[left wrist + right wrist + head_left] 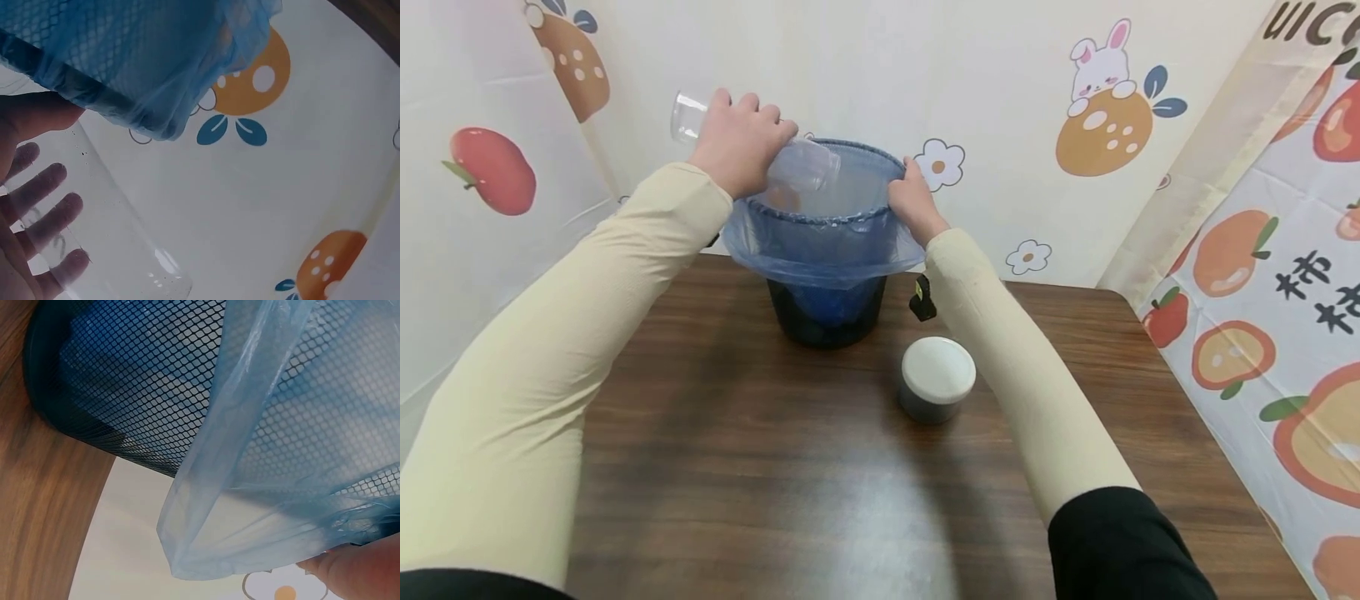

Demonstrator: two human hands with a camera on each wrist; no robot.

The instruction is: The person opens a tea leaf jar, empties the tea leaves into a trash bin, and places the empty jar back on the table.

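Observation:
My left hand (741,146) grips a clear cylindrical container (805,164), its fingers wrapped round the side. The container lies tilted, its right end over the opening of a black mesh bin (827,321). A blue plastic bag (820,242) lines the bin and folds down over the rim. My right hand (916,200) holds the bin's rim at the right, through the bag. In the left wrist view, fingers show through the container's transparent wall (125,212). The right wrist view shows the mesh (162,381) and the hanging edge of the bag (219,456). Whatever lies inside the bin cannot be made out.
A round grey tub with a white lid (938,369) stands on the brown wooden table (775,467), in front of the bin and to its right. Behind the bin hangs a fruit-patterned cloth (880,67). A small black block (922,300) shows beside the right wrist.

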